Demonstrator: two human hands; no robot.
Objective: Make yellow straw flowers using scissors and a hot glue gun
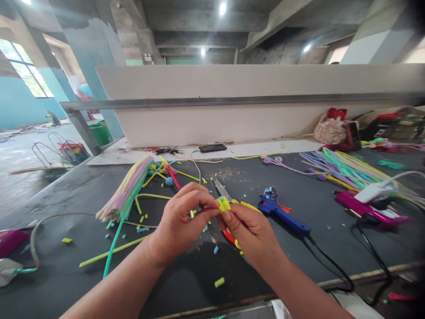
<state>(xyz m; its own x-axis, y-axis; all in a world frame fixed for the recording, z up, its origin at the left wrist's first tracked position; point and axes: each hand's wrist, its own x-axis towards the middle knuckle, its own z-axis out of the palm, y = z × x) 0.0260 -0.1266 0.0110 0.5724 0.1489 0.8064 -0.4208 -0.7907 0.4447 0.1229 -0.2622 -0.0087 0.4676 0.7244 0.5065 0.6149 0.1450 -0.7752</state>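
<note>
My left hand [181, 221] and my right hand [247, 230] meet above the dark table [83, 195], both pinching a small rolled piece of yellow fuzzy stem [223, 204]. The fingers of both hands are closed on it. A short yellow end sticks out to the right past my right fingers. Scissors [222, 189] lie on the table just behind the hands, their red handles partly hidden under my right hand.
A blue glue gun [282, 215] with a black cord lies right of my hands. Bundles of coloured stems [128, 186] lie at left and more stems [345, 170] at far right. A pink glue gun [368, 208], a phone [212, 147], cut scraps and a white back board are also there.
</note>
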